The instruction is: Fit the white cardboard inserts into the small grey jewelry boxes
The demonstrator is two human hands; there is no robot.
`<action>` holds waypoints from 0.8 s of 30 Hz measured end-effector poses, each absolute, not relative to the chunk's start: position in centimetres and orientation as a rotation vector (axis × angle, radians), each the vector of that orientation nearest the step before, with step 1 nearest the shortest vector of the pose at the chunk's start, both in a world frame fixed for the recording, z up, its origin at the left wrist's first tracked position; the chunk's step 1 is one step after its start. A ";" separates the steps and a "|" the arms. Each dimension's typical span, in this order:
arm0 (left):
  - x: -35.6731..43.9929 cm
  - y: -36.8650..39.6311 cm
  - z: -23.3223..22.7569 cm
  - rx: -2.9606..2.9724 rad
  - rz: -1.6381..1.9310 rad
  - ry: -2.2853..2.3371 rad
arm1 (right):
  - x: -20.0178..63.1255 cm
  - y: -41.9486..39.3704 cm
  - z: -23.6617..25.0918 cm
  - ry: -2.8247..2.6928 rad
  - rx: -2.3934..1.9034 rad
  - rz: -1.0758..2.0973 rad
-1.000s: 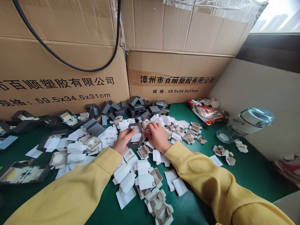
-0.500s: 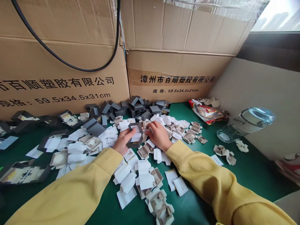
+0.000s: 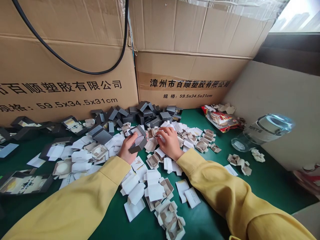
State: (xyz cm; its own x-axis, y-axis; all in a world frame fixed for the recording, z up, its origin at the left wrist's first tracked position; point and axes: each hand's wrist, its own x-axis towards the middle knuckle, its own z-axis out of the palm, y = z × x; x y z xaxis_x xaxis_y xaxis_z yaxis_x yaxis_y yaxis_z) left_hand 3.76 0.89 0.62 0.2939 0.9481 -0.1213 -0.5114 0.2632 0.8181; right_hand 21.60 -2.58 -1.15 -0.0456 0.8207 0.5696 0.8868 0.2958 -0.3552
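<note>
My left hand (image 3: 127, 146) grips a small dark grey box (image 3: 138, 139) with a white insert in it, held tilted above the green table (image 3: 265, 181). My right hand (image 3: 169, 140) rests on the heap of white and beige folded card inserts (image 3: 183, 135), fingers curled on one small beige insert (image 3: 151, 133) just right of the box. More white inserts (image 3: 155, 191) lie between my yellow sleeves. A pile of dark grey boxes (image 3: 145, 113) sits beyond both hands, against the cartons.
Two large cardboard cartons (image 3: 185, 73) with printed text wall off the back; a black cable (image 3: 75, 68) hangs over the left one. A clear lidded jar (image 3: 262, 131) and a red snack bag (image 3: 220, 120) lie right. Open dark boxes (image 3: 23, 183) sit far left.
My left hand has turned the grey box from facing up as an open frame to tilted on its side and moved it slightly left and away. My right hand stayed on the inserts.
</note>
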 end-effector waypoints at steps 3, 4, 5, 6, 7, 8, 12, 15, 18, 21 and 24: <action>3.7 0.9 0.8 0.723 1.100 0.710 | 21.4 -2.8 -0.7 -1.915 -1.563 -0.191; 3.7 0.8 0.9 0.716 1.098 0.717 | 21.3 -2.7 -0.7 -1.939 -1.581 -0.170; 3.7 0.8 0.9 0.715 1.097 0.722 | 21.3 -2.6 -0.6 -1.961 -1.607 -0.140; 3.7 0.9 0.9 0.716 1.095 0.725 | 21.2 -2.4 -0.6 -1.979 -1.637 -0.114; 3.7 0.9 0.9 0.718 1.093 0.725 | 21.2 -2.3 -0.6 -1.991 -1.668 -0.099; 3.7 0.9 0.8 0.719 1.089 0.723 | 21.1 -2.1 -0.6 -2.003 -1.689 -0.104; 3.8 0.8 0.9 0.714 1.075 0.730 | 21.1 -1.7 -0.3 -2.046 -1.685 -0.200; 3.9 0.7 1.2 0.721 1.058 0.747 | 21.3 -1.6 -0.3 -2.001 -1.682 -0.161; 4.0 0.5 1.6 0.715 1.043 0.750 | 21.5 -1.5 -0.5 -1.945 -1.664 -0.105; 4.0 0.5 1.6 0.700 1.029 0.732 | 21.6 -1.4 -0.6 -1.915 -1.641 -0.132; 3.9 0.5 1.4 0.710 1.020 0.710 | 21.6 -1.3 -0.6 -1.848 -1.621 -0.121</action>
State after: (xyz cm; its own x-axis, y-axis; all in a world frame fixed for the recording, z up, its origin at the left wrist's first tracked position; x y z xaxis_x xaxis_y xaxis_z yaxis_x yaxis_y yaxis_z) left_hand 3.94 0.51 1.43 0.3505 0.9178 -0.1867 -0.4940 0.3505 0.7957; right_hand 21.64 -1.27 -0.59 -0.0062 0.8479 0.5300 0.9098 0.2247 -0.3488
